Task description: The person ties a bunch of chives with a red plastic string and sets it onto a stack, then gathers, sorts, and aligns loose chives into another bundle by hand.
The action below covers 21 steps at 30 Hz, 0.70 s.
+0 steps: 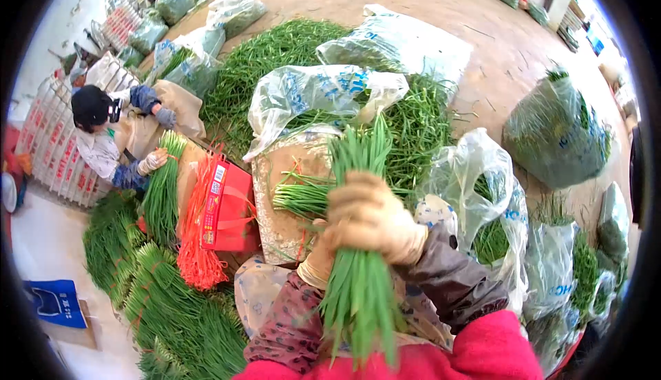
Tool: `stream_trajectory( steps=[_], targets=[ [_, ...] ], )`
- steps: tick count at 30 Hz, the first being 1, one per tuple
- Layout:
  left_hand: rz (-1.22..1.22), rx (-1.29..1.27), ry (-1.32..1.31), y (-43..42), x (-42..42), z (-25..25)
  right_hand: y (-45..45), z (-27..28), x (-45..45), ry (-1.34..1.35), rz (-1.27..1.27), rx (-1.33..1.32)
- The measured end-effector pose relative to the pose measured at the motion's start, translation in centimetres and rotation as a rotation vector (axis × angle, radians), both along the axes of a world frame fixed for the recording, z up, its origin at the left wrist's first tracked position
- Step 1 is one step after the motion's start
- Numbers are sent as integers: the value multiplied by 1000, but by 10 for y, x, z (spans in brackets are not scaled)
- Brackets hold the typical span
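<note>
A bundle of green stalks (359, 290) was held near the worktop's (279, 166) right side, wrapped by the gloved right hand (375, 218), apparently so that loose stems were kept together. The left hand (317, 259) was set beside it, its grip hidden and impossible to tell. Red ties (196, 222) were kept off the left edge, seemingly for easy reach.

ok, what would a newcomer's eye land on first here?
First, the big bundle of green stalks in the centre, gripped in the gloved right hand, with the gloved left hand against it. Next, the bright orange-red strips hanging by a red container, left of centre. Then a person in a black cap at far left, with another green bundle in hand.
</note>
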<state>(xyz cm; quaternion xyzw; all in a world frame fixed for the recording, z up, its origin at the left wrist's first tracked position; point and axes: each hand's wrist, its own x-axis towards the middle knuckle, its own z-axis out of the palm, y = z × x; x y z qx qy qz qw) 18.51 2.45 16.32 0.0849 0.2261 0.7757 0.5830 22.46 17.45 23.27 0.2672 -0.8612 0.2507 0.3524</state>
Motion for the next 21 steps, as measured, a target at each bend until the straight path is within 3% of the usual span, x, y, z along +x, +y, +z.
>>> stream_trajectory(
  steps=[2,4,11,14,16,17,18,21],
  targets=[
    [-45,25,2,-6,13,10,-30,-8,26,99,9,158],
    [-88,45,3,-11,27,18,-60,-41,58,123,39,50],
    [-68,-29,84,-38,44,32,-89,-37,108,-2,40,203],
    [-54,-147,150,-57,33,32,-74,-9,132,-472,599,-240],
    [70,-156,341,-71,26,31,-66,-14,153,-1223,508,-927],
    [31,-170,403,-79,23,32,-72,-42,145,-1148,455,-1225],
    [18,-227,439,-91,22,32,-72,-68,136,-1201,333,-1241],
    [-181,-273,497,-118,15,28,-86,-96,121,-1204,755,-1538]
  ],
)
